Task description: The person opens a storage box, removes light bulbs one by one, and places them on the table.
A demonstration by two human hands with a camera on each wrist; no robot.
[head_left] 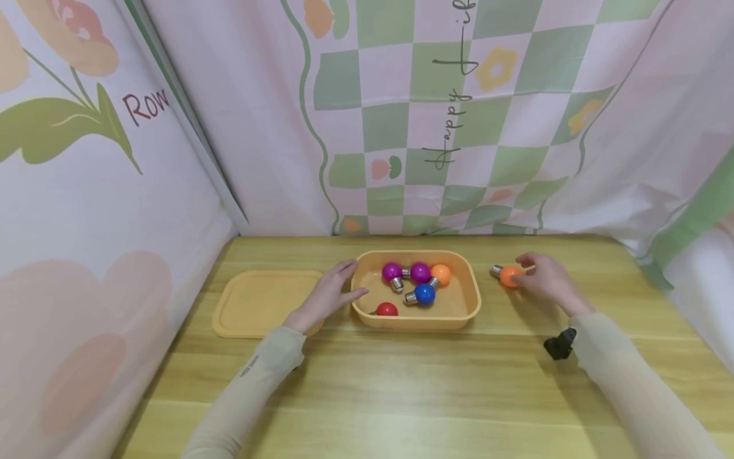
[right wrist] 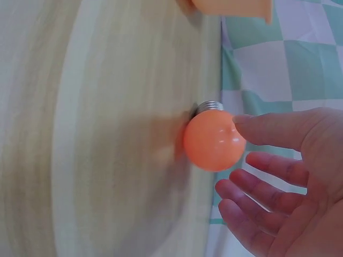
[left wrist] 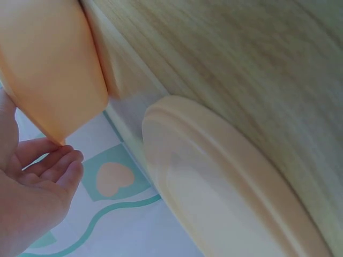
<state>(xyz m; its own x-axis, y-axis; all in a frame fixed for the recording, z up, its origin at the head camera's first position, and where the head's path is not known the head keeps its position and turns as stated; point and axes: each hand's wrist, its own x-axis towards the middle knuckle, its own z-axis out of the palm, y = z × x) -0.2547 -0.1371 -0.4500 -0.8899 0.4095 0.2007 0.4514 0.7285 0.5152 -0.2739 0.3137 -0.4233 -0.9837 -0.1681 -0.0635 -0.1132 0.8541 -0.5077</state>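
Observation:
An orange light bulb [head_left: 510,276] with a metal screw base lies on the table, right of a yellow-orange box [head_left: 418,322]. Beside it is my right hand [head_left: 545,278]; in the right wrist view the thumb is at the bulb's side and the other fingers are loosely bent and spread. My left hand [head_left: 329,292] rests at the box's left end, thumb over the rim and fingertips at the far corner. Inside the box lie two purple bulbs [head_left: 420,272], a blue bulb [head_left: 425,294], another orange bulb [head_left: 441,274] and a red bulb [head_left: 387,309], partly hidden by the front wall.
A yellow-orange lid [head_left: 260,303] lies flat left of the box, partly under my left forearm. Printed curtains hang behind and beside the wooden table [head_left: 413,389]. A small black device [head_left: 560,344] sits at my right wrist.

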